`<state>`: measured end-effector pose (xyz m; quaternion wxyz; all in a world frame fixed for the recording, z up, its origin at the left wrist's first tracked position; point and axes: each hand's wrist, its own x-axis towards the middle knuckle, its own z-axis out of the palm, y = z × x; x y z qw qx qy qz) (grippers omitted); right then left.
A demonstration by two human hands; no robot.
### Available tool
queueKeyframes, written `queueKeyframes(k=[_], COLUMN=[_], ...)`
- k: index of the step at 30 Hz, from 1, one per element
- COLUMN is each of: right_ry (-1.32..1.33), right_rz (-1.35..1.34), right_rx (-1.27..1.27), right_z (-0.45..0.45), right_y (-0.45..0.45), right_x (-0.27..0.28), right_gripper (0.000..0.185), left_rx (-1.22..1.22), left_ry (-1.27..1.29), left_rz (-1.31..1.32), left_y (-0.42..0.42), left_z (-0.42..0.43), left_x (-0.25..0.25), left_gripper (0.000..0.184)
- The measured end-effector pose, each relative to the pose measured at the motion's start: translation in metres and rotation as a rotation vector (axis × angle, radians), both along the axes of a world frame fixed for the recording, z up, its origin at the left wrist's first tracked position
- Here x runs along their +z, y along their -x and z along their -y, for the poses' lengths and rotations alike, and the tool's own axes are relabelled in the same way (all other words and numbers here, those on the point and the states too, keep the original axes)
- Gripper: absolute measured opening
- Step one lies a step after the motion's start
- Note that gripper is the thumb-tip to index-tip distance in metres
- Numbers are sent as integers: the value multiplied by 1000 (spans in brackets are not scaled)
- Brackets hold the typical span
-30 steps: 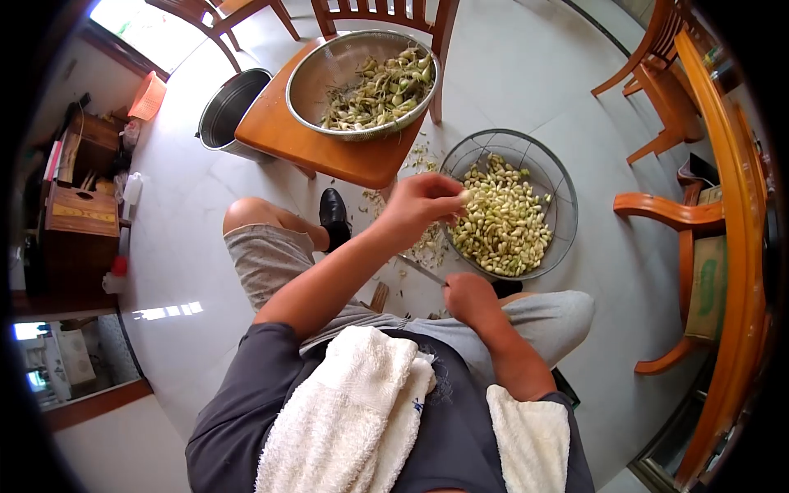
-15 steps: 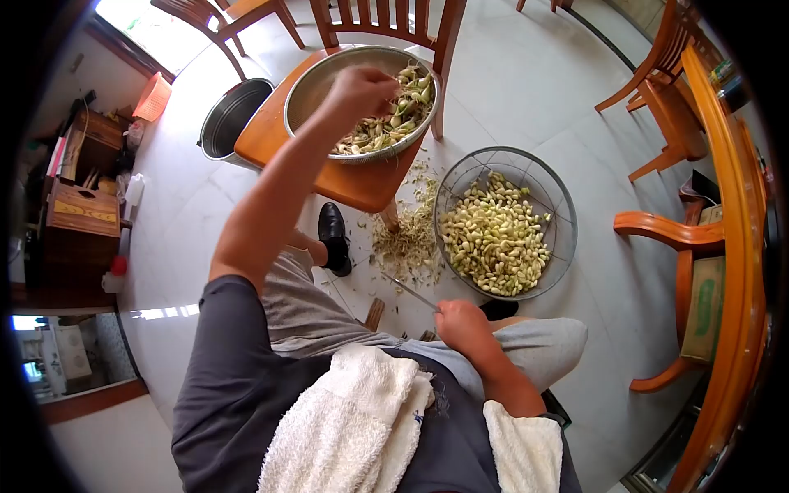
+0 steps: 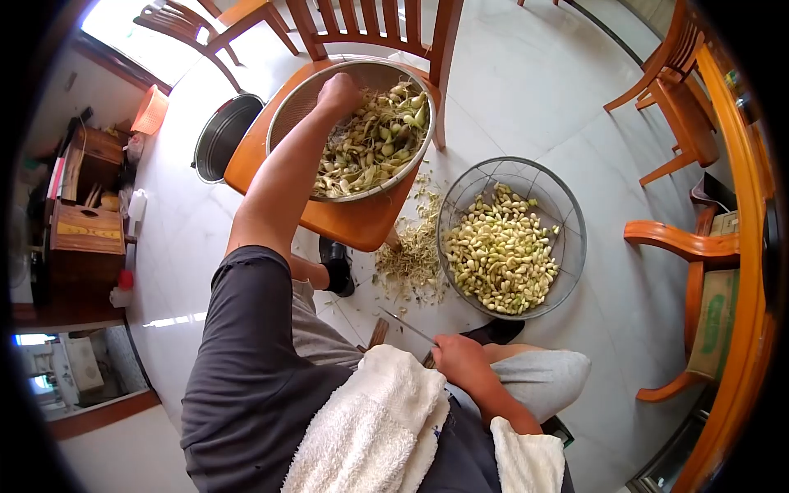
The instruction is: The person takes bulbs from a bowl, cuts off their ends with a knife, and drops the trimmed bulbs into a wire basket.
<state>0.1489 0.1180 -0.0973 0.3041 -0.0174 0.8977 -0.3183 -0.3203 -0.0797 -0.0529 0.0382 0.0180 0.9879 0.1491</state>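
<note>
My left hand point(image 3: 339, 94) is down inside a metal colander point(image 3: 283, 123), over a heap of untrimmed bulbs with stalks point(image 3: 382, 135). Its fingers point away from me and are mostly hidden, so whether they grip a bulb cannot be made out. Over my lap, my right hand point(image 3: 462, 359) is closed round the handle of a knife point(image 3: 408, 326), whose thin blade points up and left. In front of the right hand, a round wire basket point(image 3: 573, 246) on the floor holds many trimmed pale bulbs point(image 3: 501, 251).
The colander rests on a wooden chair point(image 3: 362, 228). Left of it stands a metal bucket point(image 3: 226, 135). Peelings point(image 3: 411, 255) lie on the floor between chair and basket. More chairs and a wooden table edge point(image 3: 752, 271) are at the right. White towels point(image 3: 370, 423) lie over my torso.
My left hand has gone from above the basket, where it held a pale bulb, to the colander up and left, and now sits lower inside it. The knife stays in my right hand.
</note>
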Motion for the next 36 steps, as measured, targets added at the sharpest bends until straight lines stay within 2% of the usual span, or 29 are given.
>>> queueKeyframes(k=[7,10,11,15,17,18,20,22,23,24,26,30,31,36], right_ry=[-16,-14,-9,-11,35,57,122,238,283,326,340,251,228,141], right_rz=[-17,-48,-61,-142,-227,-263,-321,-510,-524,-534,-749,-963,-966,-986], right_rx=[-22,-53,-63,-192,-256,-288,-363,-413,-436,-465,-426,-253,-225,-113], right_z=[0,-1,-3,-7,-8,-8,-6,-2,1,5,12,19,22,28], right_y=[3,3,3,1,3,3,3,2,1,1,0,2,2,8], right_x=[-4,-9,-9,-12,1,9,22,22,29,37,40,43,42,37], right_gripper=[21,22,23,24,22,21,16,15,15,16,18,27,28,35], left_rx=[-24,-139,-130,-151,-115,-124,-120,-94,-93,-26,18,70,126,81], left_ry=[-48,-217,-278,-867,-1153,-1251,-1499,-1667,-1709,-1706,-1679,-1623,-1576,-1470], left_rz=[-181,-156,-112,71,150,195,315,447,471,484,468,542,567,587], left_y=[-12,-16,-19,-96,-150,-170,-220,-266,-284,-299,-322,-346,-351,-366], left_z=[-4,14,22,44,58,68,78,77,74,70,59,48,46,42], left_x=[0,19,29,96,113,105,90,70,56,43,18,-21,-23,-31], left_gripper=[21,21,28,22,21,27,21,18,16,16,15,16,19,21])
